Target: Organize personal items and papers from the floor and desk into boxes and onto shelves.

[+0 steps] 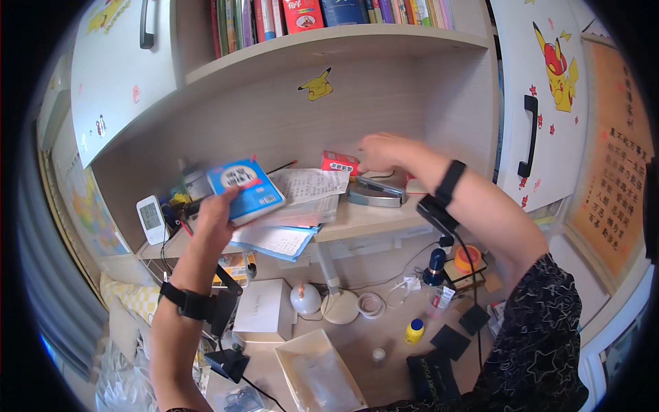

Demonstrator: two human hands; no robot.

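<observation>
My left hand (218, 214) is closed on the near side of a thick blue book (246, 191) with a white patch on its cover. That book is tilted above the left part of the shelf, over loose papers. My right hand (386, 152) reaches to the back of the shelf, fingers bent downward and smeared by motion. Beside its fingertips lies a small red box (340, 163); whether they touch it I cannot tell. Just below that hand sits a grey stapler (376, 192). Handwritten sheets (312, 184) lie between the book and the stapler.
A digital clock (152, 220) stands at the shelf's left end. Books (343, 12) fill the upper shelf. On the lower desk are a white box (263, 310), an open cream bin (285, 353), a round white object (306, 299), a yellow bottle (414, 332) and cables.
</observation>
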